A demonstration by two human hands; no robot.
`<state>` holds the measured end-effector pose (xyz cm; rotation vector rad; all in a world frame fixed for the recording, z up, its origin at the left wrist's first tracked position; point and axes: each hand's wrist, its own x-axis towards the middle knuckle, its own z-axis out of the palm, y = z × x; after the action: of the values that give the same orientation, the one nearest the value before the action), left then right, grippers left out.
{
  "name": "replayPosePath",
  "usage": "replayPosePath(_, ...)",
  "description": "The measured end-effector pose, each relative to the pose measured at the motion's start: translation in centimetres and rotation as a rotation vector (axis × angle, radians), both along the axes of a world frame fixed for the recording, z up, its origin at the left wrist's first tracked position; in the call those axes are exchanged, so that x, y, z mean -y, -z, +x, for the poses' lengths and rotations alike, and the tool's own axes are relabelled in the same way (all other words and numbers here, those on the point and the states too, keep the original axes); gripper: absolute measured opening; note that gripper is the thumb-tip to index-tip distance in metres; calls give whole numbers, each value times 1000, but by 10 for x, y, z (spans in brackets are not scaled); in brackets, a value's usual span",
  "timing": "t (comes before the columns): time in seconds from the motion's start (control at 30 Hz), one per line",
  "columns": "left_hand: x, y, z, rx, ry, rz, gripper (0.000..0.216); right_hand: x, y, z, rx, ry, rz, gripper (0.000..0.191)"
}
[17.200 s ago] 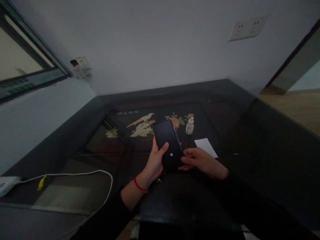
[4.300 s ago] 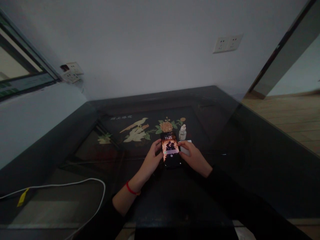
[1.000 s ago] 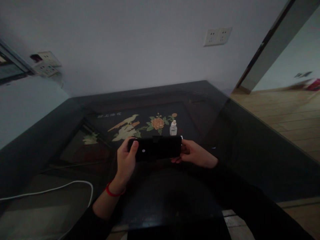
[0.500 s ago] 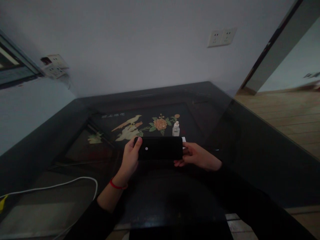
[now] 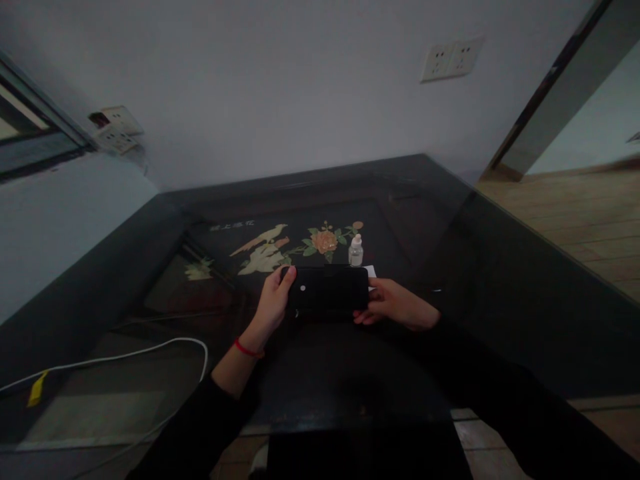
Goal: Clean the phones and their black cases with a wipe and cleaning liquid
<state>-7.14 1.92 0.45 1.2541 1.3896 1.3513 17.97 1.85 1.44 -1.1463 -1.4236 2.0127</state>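
Note:
A black oblong case (image 5: 333,290) with a small round pale mark near its left end lies level between my hands, above the dark table. My left hand (image 5: 274,299) is closed on the left end, thumb over the near face; a red band circles that wrist. At the opposite end, my right hand (image 5: 395,303) grips with bent fingers, some tucked along the lower edge. Just beyond the case stands a small clear bottle (image 5: 355,253) with a pale cap. Part of a flat white piece (image 5: 371,272) shows behind the case's right end.
The dark table (image 5: 430,200) has a bird-and-flower picture (image 5: 270,250) on its top and meets the wall at the back. A white cable (image 5: 125,357) with a yellow tag (image 5: 37,390) runs along the left. Wall sockets (image 5: 453,60) sit above.
The whole view has shifted slightly, so table, hands and case appear a little higher and further right. Both hands keep hold of the case; a small glint now shows at its lower left edge.

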Motion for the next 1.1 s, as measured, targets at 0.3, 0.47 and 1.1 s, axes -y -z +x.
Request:
replayPosePath(0.3, 11, -20, -2, -221, -65, 136, 33, -6, 7, 4, -60, -70, 98, 37)
replayPosePath(0.47, 15, -25, 0, -246, -71, 144, 33, -6, 10, 3, -29, -82, 158, 33)
replayPosePath(1.1, 9, -11, 5, 256, -79, -134, 45, 4, -11, 2, -149, -69, 52, 47)
